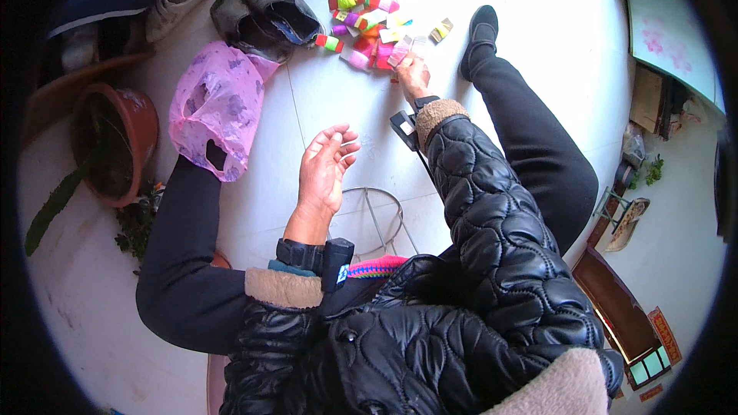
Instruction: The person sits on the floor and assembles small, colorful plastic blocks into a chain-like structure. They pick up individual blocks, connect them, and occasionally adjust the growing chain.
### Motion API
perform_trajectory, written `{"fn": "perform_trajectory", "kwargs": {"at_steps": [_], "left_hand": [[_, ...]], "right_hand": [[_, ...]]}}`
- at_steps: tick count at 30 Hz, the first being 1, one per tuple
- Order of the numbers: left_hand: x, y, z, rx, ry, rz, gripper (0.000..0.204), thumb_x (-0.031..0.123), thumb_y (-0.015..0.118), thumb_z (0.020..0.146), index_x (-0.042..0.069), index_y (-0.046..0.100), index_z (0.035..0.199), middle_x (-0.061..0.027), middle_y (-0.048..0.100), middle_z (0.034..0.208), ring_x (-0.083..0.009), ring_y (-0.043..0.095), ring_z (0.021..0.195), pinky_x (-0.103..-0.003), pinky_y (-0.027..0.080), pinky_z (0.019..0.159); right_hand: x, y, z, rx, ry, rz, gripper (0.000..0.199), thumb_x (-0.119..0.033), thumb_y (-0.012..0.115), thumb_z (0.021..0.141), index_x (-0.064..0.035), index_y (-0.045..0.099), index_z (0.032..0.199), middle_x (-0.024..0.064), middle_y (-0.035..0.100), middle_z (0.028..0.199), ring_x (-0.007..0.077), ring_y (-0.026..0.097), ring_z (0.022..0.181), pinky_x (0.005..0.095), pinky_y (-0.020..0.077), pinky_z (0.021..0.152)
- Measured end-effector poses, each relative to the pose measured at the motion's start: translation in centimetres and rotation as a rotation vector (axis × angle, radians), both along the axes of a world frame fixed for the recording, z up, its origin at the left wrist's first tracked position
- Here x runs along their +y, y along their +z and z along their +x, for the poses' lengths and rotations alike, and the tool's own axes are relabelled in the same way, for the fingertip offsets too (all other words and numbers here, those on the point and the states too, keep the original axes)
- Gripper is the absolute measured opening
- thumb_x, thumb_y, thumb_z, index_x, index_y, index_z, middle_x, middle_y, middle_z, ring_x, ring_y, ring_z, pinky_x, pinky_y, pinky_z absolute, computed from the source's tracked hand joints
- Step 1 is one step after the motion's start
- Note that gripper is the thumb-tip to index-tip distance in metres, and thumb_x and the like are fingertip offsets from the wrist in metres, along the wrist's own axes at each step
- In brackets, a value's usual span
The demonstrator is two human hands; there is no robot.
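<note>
At the near edge of a pile of small bright bundles (pixel 369 21), my right hand (pixel 413 77) is reaching down, fingers closed on a pale pink bundle (pixel 400 52). The bundles are red, yellow, green, pink, orange and purple; several have clear or grey flat ends, and their exact kind is too small to make out. One yellowish bundle (pixel 440 31) lies apart on the right. Nearer to me, my left hand (pixel 321 173) hovers with its palm turned inward, fingers loosely bent and apart, with nothing in it.
A pink patterned plastic bag (pixel 219 111) covers my left foot area, beside dark worn shoes (pixel 269 11). A plant pot (pixel 115 146) stands at the left. A round wire stand (pixel 377 215) is between my legs. My right shoe (pixel 482 34) is right of the pile.
</note>
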State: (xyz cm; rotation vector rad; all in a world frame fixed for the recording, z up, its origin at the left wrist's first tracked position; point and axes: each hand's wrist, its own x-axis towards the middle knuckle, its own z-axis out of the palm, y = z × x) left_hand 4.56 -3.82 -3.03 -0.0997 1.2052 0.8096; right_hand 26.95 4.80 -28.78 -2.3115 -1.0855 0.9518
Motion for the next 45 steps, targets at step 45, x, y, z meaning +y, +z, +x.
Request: {"fn": "perform_trajectory", "kwargs": {"at_steps": [45], "left_hand": [[-1.6,5.3,-3.6,0.011,0.095,0.338,0.015,0.013,0.057,0.088,0.003,0.055,0.098,-0.0049,0.058,0.078,-0.0101,0.056,0.064,-0.020,0.050,0.058]], "right_hand": [[-6.8,33.9,-7.0,0.982,0.562,-0.057,0.023,-0.022,0.059,0.087,-0.0011,0.058,0.095,0.0004,0.053,0.071,0.0074,0.048,0.062,0.0200,0.0387,0.053]]}}
